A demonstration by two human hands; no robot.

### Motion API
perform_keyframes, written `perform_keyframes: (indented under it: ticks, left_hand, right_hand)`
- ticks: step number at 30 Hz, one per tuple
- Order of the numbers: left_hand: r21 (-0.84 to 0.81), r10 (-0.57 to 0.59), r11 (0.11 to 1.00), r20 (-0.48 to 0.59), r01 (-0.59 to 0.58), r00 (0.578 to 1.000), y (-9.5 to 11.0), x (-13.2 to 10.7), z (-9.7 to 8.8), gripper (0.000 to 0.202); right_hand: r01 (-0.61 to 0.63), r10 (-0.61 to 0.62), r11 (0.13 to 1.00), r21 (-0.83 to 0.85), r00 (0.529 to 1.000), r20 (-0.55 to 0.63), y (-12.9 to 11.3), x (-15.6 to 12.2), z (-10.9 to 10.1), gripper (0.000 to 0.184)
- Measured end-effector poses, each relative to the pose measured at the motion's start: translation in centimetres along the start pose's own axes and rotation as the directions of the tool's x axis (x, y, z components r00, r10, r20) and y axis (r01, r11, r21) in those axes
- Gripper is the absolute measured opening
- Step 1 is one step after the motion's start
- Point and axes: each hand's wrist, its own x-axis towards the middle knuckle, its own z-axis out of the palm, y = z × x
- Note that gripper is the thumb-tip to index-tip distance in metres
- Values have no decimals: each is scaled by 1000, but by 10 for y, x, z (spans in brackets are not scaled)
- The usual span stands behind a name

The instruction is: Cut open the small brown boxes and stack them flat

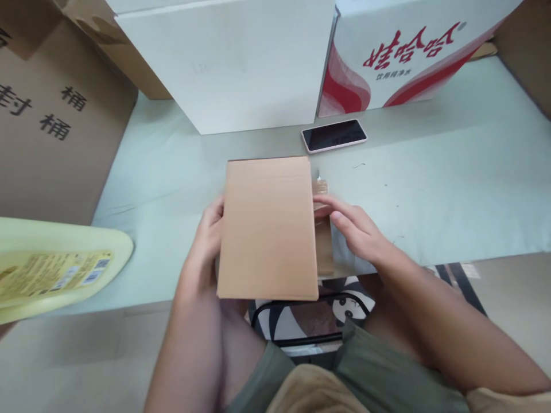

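Note:
A plain brown cardboard box (267, 229) is held up over the near edge of the cloth-covered table. My left hand (210, 226) is wrapped round its left side, with the fingertips hidden behind it. On the right side, my right hand (348, 223) has its index finger against the box edge and its thumb close by, around a brown flap-like part (324, 246). Its other fingers are mostly out of sight. A strip that looks like clear tape (321, 186) shows just above that hand.
A phone (334, 136) lies behind the box on the pale green cloth (451, 189). White cartons (241, 63), one with red lettering (413, 57), stand at the back. A large brown carton (55, 126) and yellow-green bottle (64, 267) are left. A panda-print bag (310, 315) sits below.

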Motion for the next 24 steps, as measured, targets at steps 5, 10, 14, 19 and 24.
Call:
perform_keyframes:
  ticks: [5,10,14,19,24]
  left_hand:
    - [-84,-126,989,-15,124,992,0,1,20,45]
    - [-201,-105,971,111,126,988,-4,4,19,62]
    - [-269,-40,957,235,105,971,-3,3,16,74]
    - [-157,-20,984,369,84,929,-8,0,11,92]
    - [-58,-19,998,106,25,994,-28,3,8,73]
  right_hand:
    - [-59,67,985,161,997,-45,16,1,0,87]
    - [-63,87,978,197,989,-118,27,7,0,94]
    - [-78,104,978,194,986,-132,24,11,1,94]
    - [-104,120,981,164,989,-87,19,12,3,91]
    - [-111,117,992,66,988,-104,25,11,1,96]
